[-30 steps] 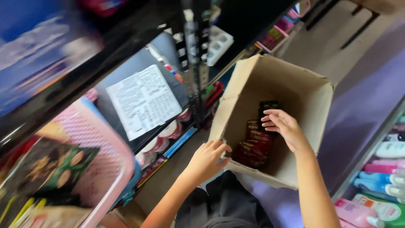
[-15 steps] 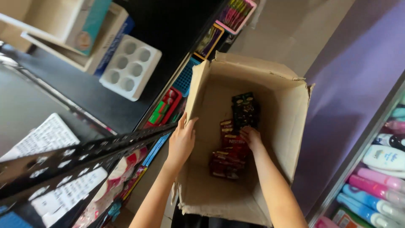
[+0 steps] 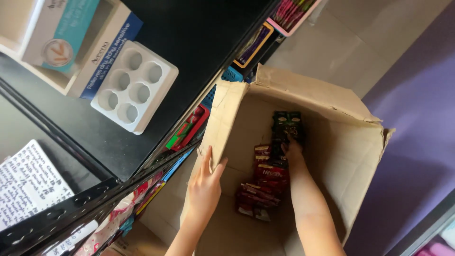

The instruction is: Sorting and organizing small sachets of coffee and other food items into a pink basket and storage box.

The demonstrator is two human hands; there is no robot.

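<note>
Sachets, red and dark foil, heaped on the floor of one cardboard box; count unclear, roughly a dozen. Likely light, limp, slippery; best pinched at edges. Left hand clasps the box flap. Right hand reaches the dark green packets, grip unclear.

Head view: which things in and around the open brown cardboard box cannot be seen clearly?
- Right hand: fingertips hidden among the dark green packets; grip unclear.
- Red sachets: number uncertain, they overlap in shadow.
- Open brown cardboard box: near end cut off by the bottom edge.
- Left hand: palm hidden on the box's flap.
</note>
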